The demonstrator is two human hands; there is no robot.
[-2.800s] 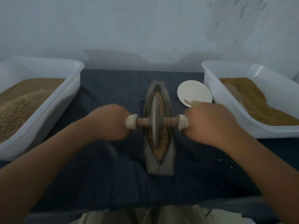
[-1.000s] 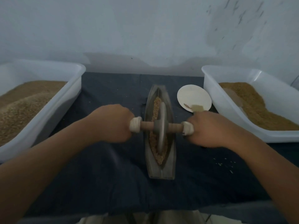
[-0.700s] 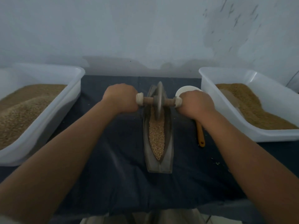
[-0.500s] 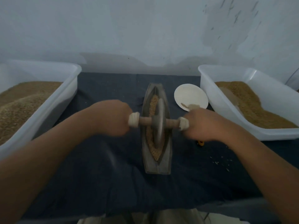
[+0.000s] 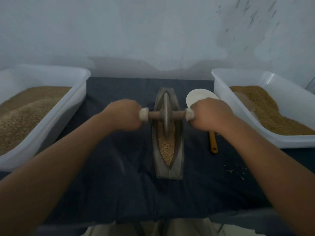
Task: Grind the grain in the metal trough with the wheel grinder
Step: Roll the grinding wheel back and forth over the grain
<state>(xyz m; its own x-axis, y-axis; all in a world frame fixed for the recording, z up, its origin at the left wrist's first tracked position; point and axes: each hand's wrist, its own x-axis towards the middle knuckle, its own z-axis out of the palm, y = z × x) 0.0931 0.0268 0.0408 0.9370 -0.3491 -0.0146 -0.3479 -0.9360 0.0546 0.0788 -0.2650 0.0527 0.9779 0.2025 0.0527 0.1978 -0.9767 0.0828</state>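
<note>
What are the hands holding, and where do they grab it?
The wheel grinder, by its wooden handle: the left hand grips the left end, the right hand the right end. Its wheel sits in the trough.

trough (image 5: 178,164): dull matt metal | wheel (image 5: 166,106): dull metal | axle (image 5: 154,115): bare wood | grain (image 5: 167,150): coarse, rough | cloth (image 5: 122,193) under trough: dark, matt, creased | bin left of trough (image 5: 56,120), bin right of trough (image 5: 219,84): smooth white plastic

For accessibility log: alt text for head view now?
Left hand and right hand grip the handle ends of a wheel grinder, its disc standing in a metal trough of grain on dark cloth. A left tub and right tub hold grain; a white plate and orange utensil lie by the right hand.
</note>
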